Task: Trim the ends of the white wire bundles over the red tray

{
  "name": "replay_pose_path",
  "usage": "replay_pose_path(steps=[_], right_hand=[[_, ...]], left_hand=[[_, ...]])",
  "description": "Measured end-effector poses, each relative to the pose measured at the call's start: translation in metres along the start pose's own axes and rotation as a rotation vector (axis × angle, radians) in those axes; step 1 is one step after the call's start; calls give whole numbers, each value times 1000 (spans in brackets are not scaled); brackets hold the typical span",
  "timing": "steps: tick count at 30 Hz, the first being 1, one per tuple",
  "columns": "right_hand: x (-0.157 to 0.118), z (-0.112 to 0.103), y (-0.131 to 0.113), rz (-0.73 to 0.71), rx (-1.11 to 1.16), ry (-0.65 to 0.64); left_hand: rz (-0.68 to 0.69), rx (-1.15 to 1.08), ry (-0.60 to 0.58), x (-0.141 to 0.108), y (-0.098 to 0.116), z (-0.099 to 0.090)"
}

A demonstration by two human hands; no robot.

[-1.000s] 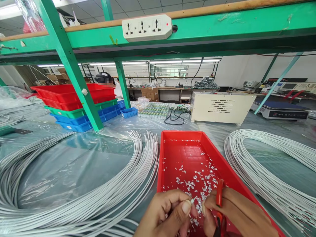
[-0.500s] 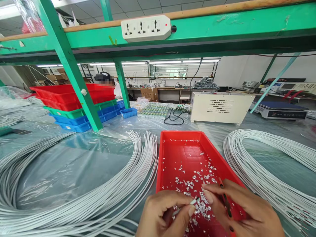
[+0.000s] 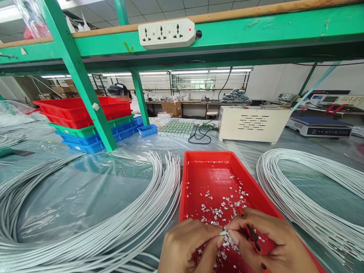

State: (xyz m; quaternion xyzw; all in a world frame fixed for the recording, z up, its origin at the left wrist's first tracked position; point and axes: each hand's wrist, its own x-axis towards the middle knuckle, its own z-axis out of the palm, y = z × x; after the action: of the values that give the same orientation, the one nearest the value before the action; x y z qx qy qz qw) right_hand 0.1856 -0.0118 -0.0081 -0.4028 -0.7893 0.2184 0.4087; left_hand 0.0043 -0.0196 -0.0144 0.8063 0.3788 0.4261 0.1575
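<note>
My left hand (image 3: 193,244) is closed, pinching the end of a white cable (image 3: 223,232) between thumb and forefinger. My right hand (image 3: 270,242) is closed too, its thumb and forefinger meeting at the cable's tip. Across the fingers of this hand lies a slim red-and-black tool (image 3: 252,236), mostly hidden, so its kind is unclear. Both hands are over the near part of a red plastic tray (image 3: 204,178). Small silvery foil scraps (image 3: 217,213) are scattered on the tray's floor, thickest under the fingers.
Large coils of white cable lie left (image 3: 136,212) and right (image 3: 273,170) of the tray. Behind stand a cream metal box (image 3: 250,125), stacked trays (image 3: 82,131), a small blue bin (image 3: 148,130) and a scale (image 3: 318,127). A green shelf frame crosses above; a person sits beyond.
My right hand has moved left, bringing its thumb and forefinger to the cable tip. The dark tip that showed before is now covered. My left hand has stayed nearly in place.
</note>
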Motion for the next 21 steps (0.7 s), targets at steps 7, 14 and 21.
replay_pose_path(steps=[7,14,21], right_hand=[[2,0,-1,47,52,-22],[5,10,-8,171,203,77],[4,17,-11,539,715,144]], left_hand=[[-35,-88,35,0,2,2],[102,75,73,-2,-3,3],[35,29,154,-2,2,5]])
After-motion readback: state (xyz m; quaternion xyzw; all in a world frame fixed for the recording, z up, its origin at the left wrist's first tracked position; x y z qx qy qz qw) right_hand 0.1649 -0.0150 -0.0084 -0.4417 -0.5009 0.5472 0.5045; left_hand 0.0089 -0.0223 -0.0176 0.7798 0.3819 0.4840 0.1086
